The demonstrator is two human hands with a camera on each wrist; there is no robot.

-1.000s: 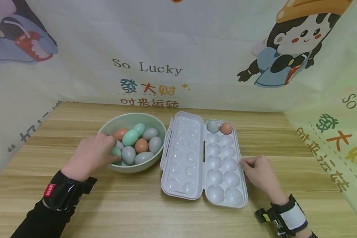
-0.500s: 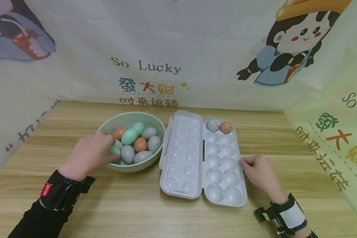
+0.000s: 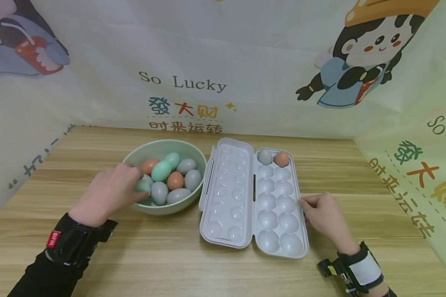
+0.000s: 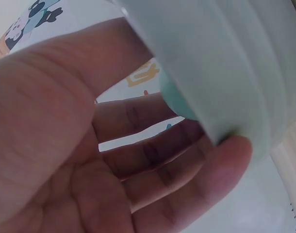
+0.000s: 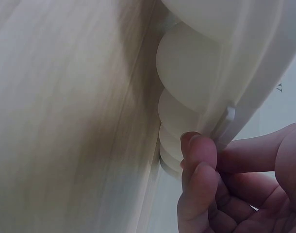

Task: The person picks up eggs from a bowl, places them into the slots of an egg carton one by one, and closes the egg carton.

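In the head view, my left hand [image 3: 109, 189] reaches over the left rim of a pale green bowl [image 3: 163, 209]. Its thumb and fingers are around a mint-green egg [image 3: 143, 187] inside; the left wrist view shows part of that egg [image 4: 173, 99] behind the bowl wall [image 4: 221, 63], with the little finger against the bowl's outside. To the right lies an opened white egg carton [image 3: 253, 198]. Thumb and fingertips of my right hand [image 3: 325, 218] pinch its right edge, where the right wrist view shows a small tab [image 5: 224, 124].
More eggs fill the bowl, among them a brown egg [image 3: 176, 180] and a grey egg [image 3: 160, 192]. A grey egg [image 3: 265, 157] and a brown egg [image 3: 281, 159] sit in the carton's far row. The printed backdrop [image 3: 260, 103] rises behind the wooden table [image 3: 163, 260].
My left wrist has shifted slightly left and the mint-green egg a little with it. The right hand keeps its hold on the egg carton's edge.
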